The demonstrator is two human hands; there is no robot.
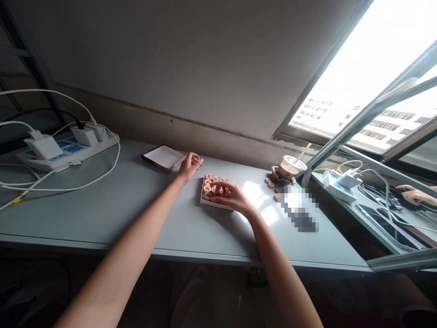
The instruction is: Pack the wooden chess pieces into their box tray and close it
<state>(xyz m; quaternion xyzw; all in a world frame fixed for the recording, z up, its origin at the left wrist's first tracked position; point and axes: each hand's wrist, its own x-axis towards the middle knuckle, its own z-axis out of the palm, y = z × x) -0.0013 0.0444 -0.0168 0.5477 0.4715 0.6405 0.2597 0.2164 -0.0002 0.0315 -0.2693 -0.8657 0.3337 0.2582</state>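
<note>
A shallow box of round Chinese chess pieces (206, 188) with red and dark characters sits in the middle of the desk. Over it reaches my right hand (232, 196), thumb and fingers apart, touching or just above the pieces; no lifted piece shows between them. Up and to the left, my left hand (190, 167) is curled, its fingertips close together, and what they may hold is too small to make out. Beside that hand lies the box lid (164, 157), dark red at the rim and white inside. A few loose pieces (269, 183) lie to the right.
A lidded drink cup (288, 167) with a straw stands in a cardboard holder at the back right, beside a pixelated patch. On the left, a power strip (68, 150) trails white cables. Another person's hand (414, 195) appears at the far right, beyond a metal frame (355, 118).
</note>
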